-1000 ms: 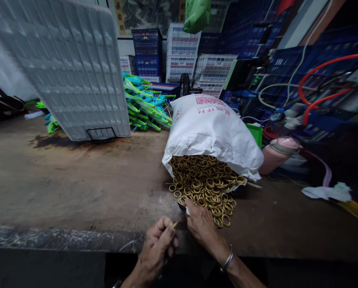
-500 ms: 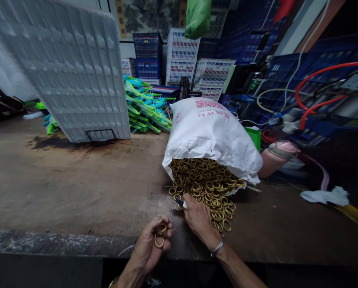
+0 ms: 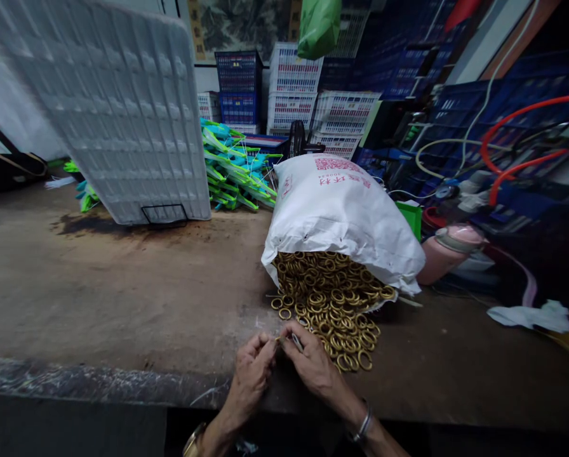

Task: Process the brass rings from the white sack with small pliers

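Note:
A white woven sack (image 3: 341, 212) lies on its side on the worn workbench (image 3: 122, 298). Several brass rings (image 3: 334, 304) spill from its open mouth into a heap. My left hand (image 3: 252, 371) is closed in a pinch on a brass ring near the bench's front edge. My right hand (image 3: 310, 362) meets it fingertip to fingertip, closed on a small dark tool with a pale tip (image 3: 296, 343). Both hands sit just in front of the ring heap. A bracelet shows on my right wrist, a gold watch on my left.
A large white moulded tray (image 3: 108, 108) leans upright at the back left. Green and blue plastic parts (image 3: 232, 168) are piled behind it. Stacked crates (image 3: 289, 82), hoses (image 3: 517, 127), a pink cylinder (image 3: 449, 251) and a white rag (image 3: 535, 315) fill the back and right.
My left hand, which held rings in its palm near the bench edge, has risen to meet the right. My right hand has drawn back from the heap with its tool.

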`<state>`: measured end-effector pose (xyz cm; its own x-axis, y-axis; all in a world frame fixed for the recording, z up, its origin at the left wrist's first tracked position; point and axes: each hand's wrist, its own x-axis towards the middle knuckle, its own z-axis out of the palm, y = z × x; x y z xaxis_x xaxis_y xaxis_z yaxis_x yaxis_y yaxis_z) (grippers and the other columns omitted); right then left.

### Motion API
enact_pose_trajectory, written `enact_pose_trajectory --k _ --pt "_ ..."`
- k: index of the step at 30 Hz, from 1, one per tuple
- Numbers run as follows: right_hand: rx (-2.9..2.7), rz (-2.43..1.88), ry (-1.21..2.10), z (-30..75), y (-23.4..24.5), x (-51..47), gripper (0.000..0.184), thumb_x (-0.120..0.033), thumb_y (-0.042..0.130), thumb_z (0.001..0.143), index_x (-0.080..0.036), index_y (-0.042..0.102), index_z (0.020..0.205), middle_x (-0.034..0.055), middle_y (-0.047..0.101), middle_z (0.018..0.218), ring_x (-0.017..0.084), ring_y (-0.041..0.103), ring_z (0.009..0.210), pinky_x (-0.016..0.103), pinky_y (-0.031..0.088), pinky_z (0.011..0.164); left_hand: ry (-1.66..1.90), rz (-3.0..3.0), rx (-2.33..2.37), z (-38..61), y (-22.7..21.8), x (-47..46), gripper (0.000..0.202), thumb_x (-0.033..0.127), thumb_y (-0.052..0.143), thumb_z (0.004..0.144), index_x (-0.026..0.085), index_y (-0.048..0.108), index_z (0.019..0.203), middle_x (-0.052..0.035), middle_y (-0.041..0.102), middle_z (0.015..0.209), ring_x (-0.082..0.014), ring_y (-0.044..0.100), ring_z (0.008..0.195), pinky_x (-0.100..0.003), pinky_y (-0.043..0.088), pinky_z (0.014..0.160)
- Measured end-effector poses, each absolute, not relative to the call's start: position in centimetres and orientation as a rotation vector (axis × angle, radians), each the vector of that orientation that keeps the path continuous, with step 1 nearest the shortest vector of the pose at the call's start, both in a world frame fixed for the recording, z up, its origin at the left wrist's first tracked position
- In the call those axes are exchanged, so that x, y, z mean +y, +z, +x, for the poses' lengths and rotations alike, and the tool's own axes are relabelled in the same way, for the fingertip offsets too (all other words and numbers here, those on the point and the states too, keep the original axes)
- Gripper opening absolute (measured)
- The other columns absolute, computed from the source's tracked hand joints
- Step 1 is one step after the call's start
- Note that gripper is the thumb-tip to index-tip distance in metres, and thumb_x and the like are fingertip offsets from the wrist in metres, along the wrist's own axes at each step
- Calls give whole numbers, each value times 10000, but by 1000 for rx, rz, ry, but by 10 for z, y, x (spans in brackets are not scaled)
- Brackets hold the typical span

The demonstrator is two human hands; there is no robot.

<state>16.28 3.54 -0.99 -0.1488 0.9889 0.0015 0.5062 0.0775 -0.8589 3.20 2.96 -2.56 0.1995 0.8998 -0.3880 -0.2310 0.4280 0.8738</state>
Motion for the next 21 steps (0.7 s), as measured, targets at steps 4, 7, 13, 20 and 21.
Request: enact_pose_trajectory --k 4,7,13,20,21 --pt "-1653 -1513 1036 161 -12 38 232 -353 393 816 -188 462 668 -48 420 595 103 395 578 209 320 550 860 872 1086 27 -28 28 346 496 603 673 176 475 652 92 378 471 -23 240 352 -182 152 353" --pt "-1676 -1520 1017 160 -12 39 215 -336 406 804 -186 457 659 -48 422 598 104 398 581 215 313 559 813 822 987 26 -30 26 342 502 539 727 181 450 649 87 389 485 -20 211 338 -183 126 349" --pt "-1709 -1588 913 163 -15 38 240 -310 329 843 -192 465 684 -31 456 587 113 418 557 218 301 544 838 702 857 27 -25 23 288 450 540 756 185 437 704 85 398 535 -18 224 360 -161 124 353" --pt "-2107 -1706 617 160 -17 26 227 -65 375 692 -201 518 802 4 571 668 131 485 597 229 258 561 886 767 909 26 -24 24 290 460 527 763 188 430 737 75 432 569 -18 242 374 -154 157 354" --pt "-2145 -1723 586 159 -17 25 257 -49 377 667 -201 521 817 7 578 673 133 491 601 232 252 560 884 778 927 26 -24 24 300 469 532 755 189 425 735 76 434 563 -18 248 373 -153 158 356"
